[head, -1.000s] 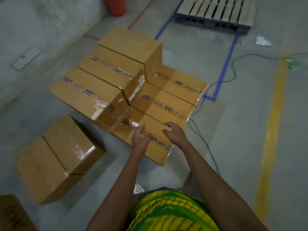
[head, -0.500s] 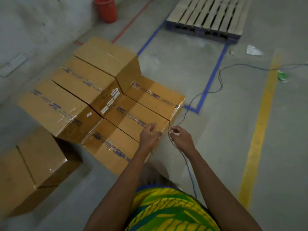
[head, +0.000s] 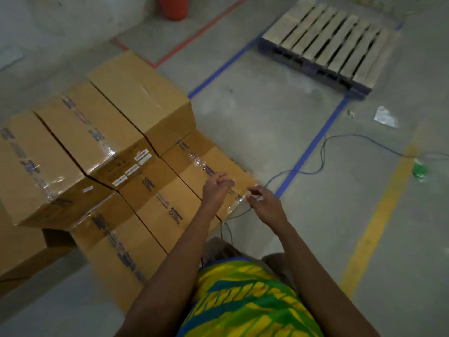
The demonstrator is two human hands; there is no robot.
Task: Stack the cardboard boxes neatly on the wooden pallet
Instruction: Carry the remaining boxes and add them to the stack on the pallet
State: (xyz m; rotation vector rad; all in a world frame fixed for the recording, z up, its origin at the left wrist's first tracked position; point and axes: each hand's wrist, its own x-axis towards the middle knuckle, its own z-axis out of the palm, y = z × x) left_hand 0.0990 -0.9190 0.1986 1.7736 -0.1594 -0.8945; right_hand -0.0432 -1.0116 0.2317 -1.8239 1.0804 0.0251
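Several taped cardboard boxes stand in a block on the concrete floor, a higher row of three (head: 94, 132) behind a lower row. My left hand (head: 217, 188) hovers over the top of the farthest low box (head: 206, 161) with its fingers loosely curled and nothing in them. Just off that box's right corner, my right hand (head: 263, 204) has relaxed, partly spread fingers and holds nothing. I cannot tell whether either hand touches the cardboard. The wooden pallet (head: 328, 42) lies bare at the far right, inside blue floor tape.
A blue cable (head: 323, 152) snakes across the floor right of the boxes. More boxes (head: 21, 254) sit at the lower left. A yellow floor line (head: 379, 220) runs on the right, with a green scrap (head: 419, 169) and a white scrap (head: 385, 117) beyond it. An orange bucket (head: 173, 7) stands far back.
Both hands have moved along the low row, from the nearest box past the middle one to the farthest box. The view has shifted right, bringing the pallet closer.
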